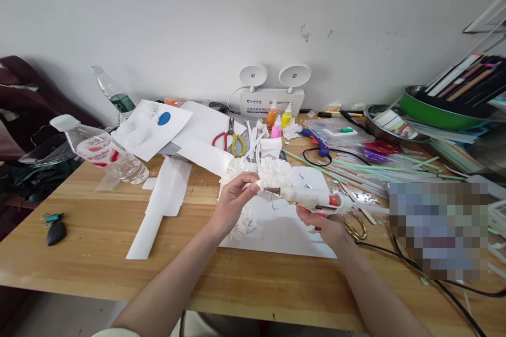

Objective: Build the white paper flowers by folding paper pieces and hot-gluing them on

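Note:
In the middle of the head view my right hand point(322, 221) is wrapped round the handle of a white hot glue gun point(308, 196), with a glue stick point(369, 208) running out of its back end. Its nozzle points left, at or very near a small white piece of paper point(260, 184). That piece is pinched between the fingertips of my left hand point(236, 197). Below both hands lies a white sheet point(276, 239), partly covered by heaps of white paper scraps point(244, 224). Whether nozzle and paper touch, I cannot tell.
Behind the hands are red and yellow pliers point(231, 139), small paint bottles point(276, 127) and a blue glue gun point(316, 141). A water bottle point(106, 152) stands left, near folded paper point(162, 205). Glue sticks and black cables point(419, 263) spread over the right side.

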### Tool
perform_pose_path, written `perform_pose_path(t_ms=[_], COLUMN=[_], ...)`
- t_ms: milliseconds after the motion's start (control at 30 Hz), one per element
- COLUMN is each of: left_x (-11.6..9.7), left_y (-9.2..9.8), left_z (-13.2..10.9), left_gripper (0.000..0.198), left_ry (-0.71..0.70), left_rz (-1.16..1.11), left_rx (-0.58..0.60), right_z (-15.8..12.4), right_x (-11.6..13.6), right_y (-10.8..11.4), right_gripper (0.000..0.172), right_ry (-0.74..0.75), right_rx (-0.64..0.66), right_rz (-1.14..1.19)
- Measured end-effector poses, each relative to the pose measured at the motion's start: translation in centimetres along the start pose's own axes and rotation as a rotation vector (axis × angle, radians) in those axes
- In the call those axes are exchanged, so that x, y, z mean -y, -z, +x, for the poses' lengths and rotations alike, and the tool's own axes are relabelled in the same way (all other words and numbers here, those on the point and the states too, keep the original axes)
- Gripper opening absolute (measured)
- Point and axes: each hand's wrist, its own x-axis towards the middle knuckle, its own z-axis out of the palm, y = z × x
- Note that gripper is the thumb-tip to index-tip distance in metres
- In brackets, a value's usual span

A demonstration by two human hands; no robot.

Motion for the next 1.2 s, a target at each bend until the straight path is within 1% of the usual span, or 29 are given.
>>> perform_pose_path(t_ms=[167,367,500,600,700,767,833,867,933,1000,1100,1200], left_x=[-0.2,-0.2,-0.3,-0.3,-0.3,-0.4,-0.5,-0.6,-0.8,-0.8,-0.8,-0.7], left_y=[0.0,0.0,0.0,0.0,0.2,0.3,0.5,0.5,0.7,0.7,0.8,1.0], left_z=[-0.1,-0.1,-0.1,-0.1,0.0,0.1,0.2,0.2,0.2,0.2,0.1,0.0], left_gripper=[0.010,0.010,0.011,0.010,0.009,0.009,0.009,0.010,0.010,0.009,0.008,0.009], left_ry=[0.010,0.011,0.016,-0.013,-0.051,-0.075,-0.099,-0.111,-0.135,-0.161,-0.198,-0.221], left_rz=[-0.013,-0.017,-0.009,0.012,0.060,0.093,0.119,0.129,0.152,0.180,0.219,0.236], left_rx=[0.002,0.004,-0.001,0.010,-0.009,-0.035,-0.055,-0.063,-0.074,-0.080,-0.085,-0.101], right_z=[-0.2,-0.1,0.1,0.2,0.4,0.7,1.4,1.9,3.3,5.2,8.5,11.2], right_x=[0.2,0.5,0.1,-0.3,-0.5,-0.4,-0.3,-0.3,-0.3,-0.5,-0.9,-1.3], right_y=[-0.1,-0.1,0.1,0.0,-0.1,-0.1,0.3,0.6,1.5,2.5,3.9,4.3], right_gripper=[0.024,0.025,0.025,0.023,0.022,0.021,0.018,0.018,0.021,0.030,0.036,0.040], right_ry=[-0.038,-0.020,-0.024,-0.030,-0.043,-0.012,0.034,0.045,0.041,0.017,-0.010,-0.066], right_rx=[-0.020,0.002,0.029,0.003,-0.065,-0.107,-0.183,-0.248,-0.388,-0.515,-0.585,-0.625], right_rz=[0.035,0.021,-0.003,0.015,-0.010,-0.054,-0.108,-0.145,-0.234,-0.390,-0.513,-0.652])
